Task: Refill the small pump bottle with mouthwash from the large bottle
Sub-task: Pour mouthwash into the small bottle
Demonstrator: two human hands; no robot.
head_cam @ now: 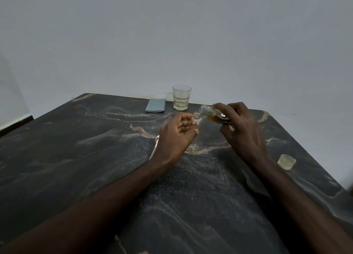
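Now the left hand [177, 133] curls its fingers around the small bottle [197, 119] and holds it upright, neck open, over the dark marbled tabletop [95, 158]. The right hand [242, 127] grips the large bottle [212, 113], tipped so its mouth sits just above the small one's neck (amber liquid pools inside). A pale cap [286, 161] lies right; a glass [181, 97] stands behind.

From my end this looks like a room in a home: I see 1 dark marble-patterned table [95, 158] set against a plain pale wall [172, 33], with 1 drinking glass [181, 97] and what looks like 1 grey-blue phone [155, 105] by a thin cable [158, 95] at its far edge.
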